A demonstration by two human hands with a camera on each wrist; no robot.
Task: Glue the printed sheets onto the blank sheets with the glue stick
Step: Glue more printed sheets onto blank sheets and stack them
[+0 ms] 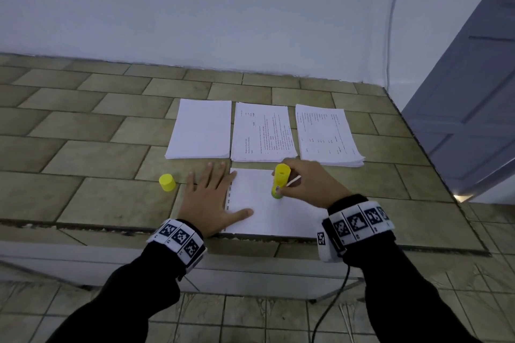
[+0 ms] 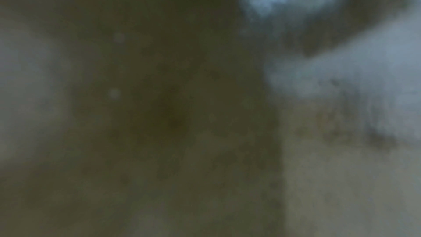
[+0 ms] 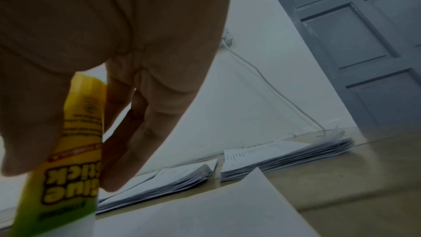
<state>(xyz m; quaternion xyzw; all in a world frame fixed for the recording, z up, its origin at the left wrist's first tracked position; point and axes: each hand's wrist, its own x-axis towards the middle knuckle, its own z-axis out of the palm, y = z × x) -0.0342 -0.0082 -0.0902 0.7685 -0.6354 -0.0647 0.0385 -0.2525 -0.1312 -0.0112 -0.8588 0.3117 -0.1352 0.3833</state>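
Observation:
A white sheet [image 1: 267,209] lies face down near the front edge of the tiled table, a strip of print showing along its left margin. My left hand [image 1: 207,198] lies flat, fingers straight, with its thumb pressing the sheet's left side. My right hand [image 1: 306,184] grips the yellow glue stick [image 1: 280,181] upside down, its tip on the sheet. The right wrist view shows the glue stick [image 3: 68,165] in my fingers [image 3: 145,114]. Its yellow cap [image 1: 167,182] stands left of my left hand. The left wrist view is a dark blur.
Three paper stacks lie behind: a blank stack [image 1: 202,129] at left, a printed stack [image 1: 263,132] in the middle, another printed stack [image 1: 327,135] at right. A grey door [image 1: 473,92] stands to the right. A white cable [image 1: 390,22] runs down the wall.

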